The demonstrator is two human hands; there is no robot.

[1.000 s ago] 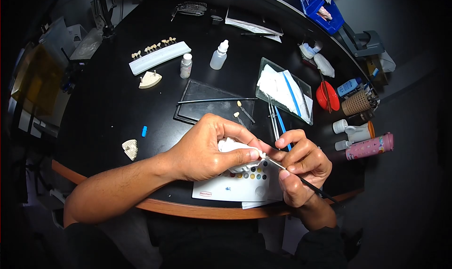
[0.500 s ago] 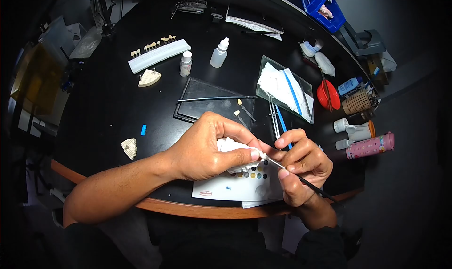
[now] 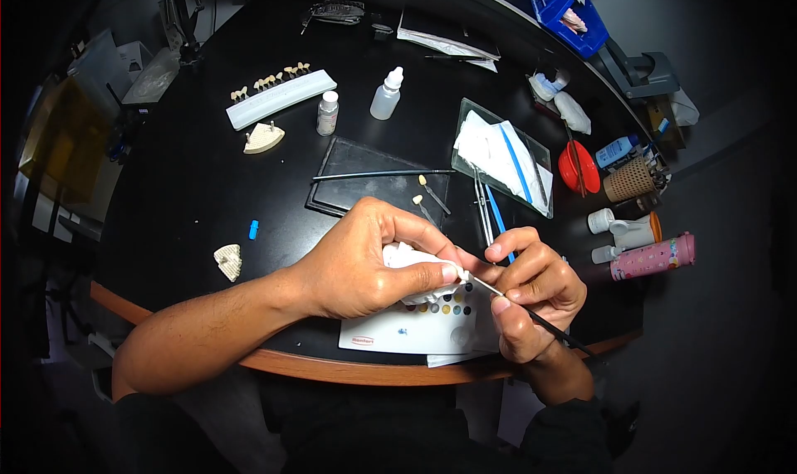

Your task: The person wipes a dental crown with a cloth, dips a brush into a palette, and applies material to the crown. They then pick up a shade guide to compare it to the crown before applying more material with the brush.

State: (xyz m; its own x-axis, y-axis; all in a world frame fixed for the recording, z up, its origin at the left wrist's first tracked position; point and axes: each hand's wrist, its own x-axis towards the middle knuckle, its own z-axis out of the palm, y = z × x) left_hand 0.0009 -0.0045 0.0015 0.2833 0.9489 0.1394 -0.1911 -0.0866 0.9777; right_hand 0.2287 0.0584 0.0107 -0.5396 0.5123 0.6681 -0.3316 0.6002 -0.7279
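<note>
Nearest the person, a white palette card point(image 3: 419, 329) with rows of coloured dots lies at the front edge of the round black table point(image 3: 191, 183); all places below are told from this card. Directly above it, the left hand point(image 3: 365, 262) is curled tight around a small white model point(image 3: 413, 262), thumb and fingers pinching it so that only its upper and right parts show. Just right of the card, the right hand point(image 3: 531, 295) is closed in a pen grip on a thin dark brush point(image 3: 531, 315), whose pale tip meets the model at the left thumb. The two hands touch at the fingertips.

Left of the card, well apart, a small pale cast point(image 3: 227, 261) sits on the table, with a tiny blue piece point(image 3: 254, 229) just beyond it. Behind the card lies a dark glass slab point(image 3: 365, 179) with a long thin tool point(image 3: 382, 174) across it and two small tooth samples on sticks point(image 3: 427, 193). Behind and right of the card, a clear tray point(image 3: 498, 154) holds white tissue and a blue-handled tool. Far right of the card lie a pink bottle point(image 3: 652, 258) and a red dish point(image 3: 577, 168). Farthest behind the card stand a small white jar point(image 3: 329, 114), a dropper bottle point(image 3: 386, 95), a second cast point(image 3: 264, 137) and a white shade-guide strip point(image 3: 281, 99) with rows of teeth.
</note>
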